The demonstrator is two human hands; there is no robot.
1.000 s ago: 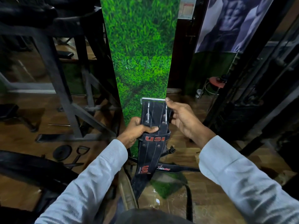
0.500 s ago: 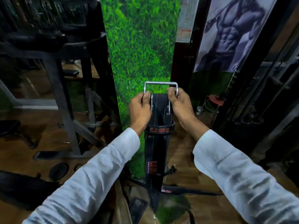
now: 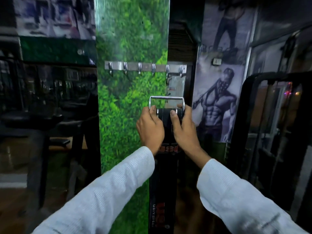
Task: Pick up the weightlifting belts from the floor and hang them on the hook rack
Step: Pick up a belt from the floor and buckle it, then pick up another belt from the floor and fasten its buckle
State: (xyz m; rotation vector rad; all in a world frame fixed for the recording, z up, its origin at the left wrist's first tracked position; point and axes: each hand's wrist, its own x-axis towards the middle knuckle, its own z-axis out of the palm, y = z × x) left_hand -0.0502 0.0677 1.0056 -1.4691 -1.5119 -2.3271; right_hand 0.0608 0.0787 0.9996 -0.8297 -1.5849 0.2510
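Head view, hands (image 3: 167, 127) gripping belt (image 3: 163, 183), hook rack (image 3: 146, 67)

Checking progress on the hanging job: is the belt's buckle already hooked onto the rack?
No, the buckle sits below the hook rack, held up by the left hand and right hand.

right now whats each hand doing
Left hand: grips the belt by its buckle end.
Right hand: grips the same belt, thumb on top.

Both arms in white sleeves extended forward, raised. Left hand (image 3: 150, 129) and right hand (image 3: 183, 127) side by side, fingers curled, gripping belt (image 3: 166, 122) top.
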